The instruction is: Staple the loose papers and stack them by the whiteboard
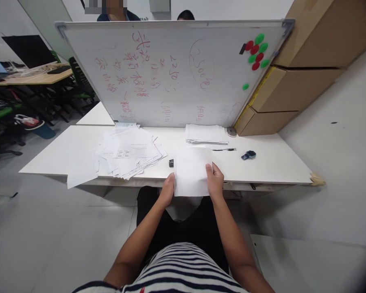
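Between my two hands is a white sheet of paper (191, 173), held over the front edge of the white desk (253, 173). My left hand (168, 189) grips its left edge, fingers mostly hidden behind. On the right edge, my right hand (215, 180) has its thumb on top and the other fingers underneath. Whether this is one sheet or a thin stack I cannot tell. To the left lies a messy spread of printed papers (131, 148). A neater paper stack (205, 133) sits behind the held sheet. A small black object (171, 163) lies just beyond my left hand.
A whiteboard (158, 73) with red writing and round magnets stands along the desk's back. Cardboard boxes (268, 118) are piled at the right by the wall. A pen (224, 149) and a dark watch-like object (248, 155) lie on the right side. Two people are partly visible behind the board.
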`<action>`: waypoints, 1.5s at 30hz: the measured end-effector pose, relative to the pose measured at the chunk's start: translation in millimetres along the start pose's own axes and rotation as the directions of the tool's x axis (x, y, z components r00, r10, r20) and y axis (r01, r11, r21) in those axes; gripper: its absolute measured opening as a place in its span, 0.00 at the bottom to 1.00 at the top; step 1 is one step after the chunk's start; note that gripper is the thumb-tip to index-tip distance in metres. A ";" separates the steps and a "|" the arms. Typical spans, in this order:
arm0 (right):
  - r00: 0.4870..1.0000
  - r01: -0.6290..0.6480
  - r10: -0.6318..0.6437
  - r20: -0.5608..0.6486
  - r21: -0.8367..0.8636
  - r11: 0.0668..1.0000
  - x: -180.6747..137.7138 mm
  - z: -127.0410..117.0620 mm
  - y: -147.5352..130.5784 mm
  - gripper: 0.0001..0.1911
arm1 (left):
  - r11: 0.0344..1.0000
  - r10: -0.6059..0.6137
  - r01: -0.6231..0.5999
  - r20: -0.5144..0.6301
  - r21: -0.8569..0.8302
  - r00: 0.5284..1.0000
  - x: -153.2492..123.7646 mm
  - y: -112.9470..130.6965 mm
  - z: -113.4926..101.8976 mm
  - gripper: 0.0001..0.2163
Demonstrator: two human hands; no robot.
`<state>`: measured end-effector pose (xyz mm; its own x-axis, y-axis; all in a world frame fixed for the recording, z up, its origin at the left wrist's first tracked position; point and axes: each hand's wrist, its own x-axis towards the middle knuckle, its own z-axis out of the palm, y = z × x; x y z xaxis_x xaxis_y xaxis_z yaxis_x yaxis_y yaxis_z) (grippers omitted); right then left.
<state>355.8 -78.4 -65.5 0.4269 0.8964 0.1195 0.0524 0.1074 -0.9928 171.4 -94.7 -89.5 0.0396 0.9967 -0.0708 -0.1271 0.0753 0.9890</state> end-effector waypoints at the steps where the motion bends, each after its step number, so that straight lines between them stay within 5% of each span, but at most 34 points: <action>1: 1.000 0.007 -0.007 -0.016 -0.003 1.000 -0.9 0.1 0.8 0.25 | 1.000 -0.003 0.003 0.018 0.023 1.000 0.0 1.1 1.3 0.19; 7: 0.986 0.014 -0.004 -0.167 0.058 0.998 -1.3 2.6 -2.6 0.32 | 0.994 0.017 -0.033 0.141 0.108 0.990 5.4 10.8 12.2 0.21; 10: 0.997 0.057 -0.049 -0.060 0.141 0.988 5.8 -0.6 -17.2 0.33 | 0.985 0.086 -0.101 0.109 0.140 0.990 19.3 22.2 9.4 0.19; 15: 0.973 0.167 -0.189 0.136 0.156 0.974 17.9 0.9 -24.1 0.19 | 0.938 0.204 -0.230 0.123 0.261 0.971 49.9 36.9 -4.9 0.14; 21: 0.983 -0.005 -0.008 0.182 0.072 0.997 9.4 15.3 18.7 0.23 | 0.923 0.106 -0.146 0.132 0.355 0.986 43.6 19.9 -9.4 0.17; 25: 0.990 0.053 -0.052 0.133 -0.004 0.999 3.4 15.6 23.3 0.20 | 0.892 0.180 -0.217 0.128 0.396 0.975 30.4 13.1 -5.5 0.16; 29: 0.968 0.147 -0.105 0.227 -0.174 0.974 -3.5 6.4 15.0 0.19 | 0.937 0.133 -0.135 0.028 0.321 0.991 25.7 10.6 -3.6 0.16; 32: 0.975 0.191 -0.169 0.147 -0.158 0.969 -18.3 -7.9 15.6 0.27 | 0.997 0.019 -0.013 -0.090 0.071 0.996 18.4 10.7 -0.9 0.19; 34: 0.992 0.081 -0.080 0.098 -0.004 0.997 -36.1 -17.6 20.4 0.36 | 0.991 -0.040 0.024 -0.124 -0.131 0.991 9.6 10.7 4.9 0.22; 37: 0.918 -0.294 0.226 0.325 0.178 0.939 -71.4 -27.3 30.8 0.40 | 0.976 -0.099 0.088 -0.046 -0.201 0.994 -9.9 5.3 20.9 0.24; 39: 0.863 -0.446 0.360 0.353 0.200 0.873 -93.1 -30.9 37.8 0.38 | 0.996 -0.083 0.085 0.084 -0.014 0.993 -25.8 -2.7 33.3 0.22; 42: 0.884 -0.467 0.436 0.168 0.272 0.841 -111.0 -40.0 48.6 0.33 | 0.949 0.023 -0.114 0.297 0.294 0.955 -44.8 -13.8 46.1 0.19; 45: 0.871 -0.492 0.487 0.071 0.165 0.855 -112.4 -61.4 60.8 0.30 | 0.857 0.121 -0.282 0.364 0.430 0.923 -41.4 -11.4 46.5 0.18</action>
<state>366.4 -199.0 -139.2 0.3330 0.8632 -0.3794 -0.3139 -0.2779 -0.9079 217.3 -138.2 -91.9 0.3821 0.9185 0.1016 0.3064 -0.2297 0.9238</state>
